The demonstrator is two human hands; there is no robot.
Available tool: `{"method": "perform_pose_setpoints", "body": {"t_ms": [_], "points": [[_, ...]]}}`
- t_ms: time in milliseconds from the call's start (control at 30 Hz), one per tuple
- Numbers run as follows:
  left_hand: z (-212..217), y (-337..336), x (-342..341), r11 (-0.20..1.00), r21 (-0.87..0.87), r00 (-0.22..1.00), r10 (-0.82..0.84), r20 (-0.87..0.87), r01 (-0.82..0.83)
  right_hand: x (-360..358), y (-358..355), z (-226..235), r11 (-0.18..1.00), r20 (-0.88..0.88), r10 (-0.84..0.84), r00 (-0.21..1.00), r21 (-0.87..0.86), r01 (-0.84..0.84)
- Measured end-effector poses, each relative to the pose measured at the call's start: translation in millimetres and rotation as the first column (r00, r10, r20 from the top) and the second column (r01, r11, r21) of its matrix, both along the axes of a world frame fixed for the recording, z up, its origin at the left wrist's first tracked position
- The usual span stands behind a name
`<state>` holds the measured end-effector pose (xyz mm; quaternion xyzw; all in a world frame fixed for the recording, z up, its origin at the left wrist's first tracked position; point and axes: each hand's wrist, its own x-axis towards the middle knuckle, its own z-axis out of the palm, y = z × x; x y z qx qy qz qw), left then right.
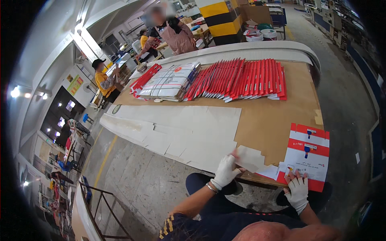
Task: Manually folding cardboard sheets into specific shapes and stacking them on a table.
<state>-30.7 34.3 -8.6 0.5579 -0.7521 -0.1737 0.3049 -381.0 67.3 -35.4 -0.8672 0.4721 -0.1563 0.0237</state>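
Note:
My left hand (226, 172), in a white fingerless-tipped glove, pinches the left edge of a small pale grey card piece (251, 159) by the table's front edge. Its fingertips are slightly blurred. To the right, my right hand (297, 192), also gloved, rests with fingers apart on the lower edge of a red and white printed cardboard sheet (318, 164). The sheet lies flat at the table's right front corner and shows blue pictures. A white and red corner of card sticks out between the grey piece and the sheet.
Across the brown tabletop (265, 120) stands a fanned row of red folded cards (241, 80), beside a tied stack of white printed cards (169, 82). Overlapping white sheets (193, 124) cover the left front. Beyond the table, a person in an apron (179, 38) stands near a striped pillar (221, 20).

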Motion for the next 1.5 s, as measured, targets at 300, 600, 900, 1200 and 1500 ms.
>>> {"method": "perform_pose_setpoints", "body": {"t_ms": [300, 600, 900, 1200, 1500], "points": [[-38, -8, -78, 0.934, 0.255, 0.454, 0.347, -0.821, -0.252, 4, 5, 3, 1.000, -0.013, 0.019, 1.000, 0.016, -0.019], [-74, -15, -73, 0.944, -0.217, 0.964, -0.222, 0.146, 0.250, -2, -8, 26, 0.996, -0.205, 0.084, 0.975, 0.003, -0.085], [-19, -17, -98, 0.907, -0.025, 0.820, -0.368, 0.439, 0.420, -5, -21, 4, 0.994, -0.195, 0.021, 0.981, -0.099, -0.041], [-24, -8, -109, 0.970, 0.023, 0.773, -0.208, 0.600, 0.243, 0, -3, -2, 0.986, -0.195, 0.026, 0.980, -0.155, -0.057], [-17, -7, -113, 0.976, 0.061, 0.770, -0.203, 0.605, 0.210, -2, -8, 2, 0.994, -0.175, 0.097, 0.980, -0.023, -0.103]]}}
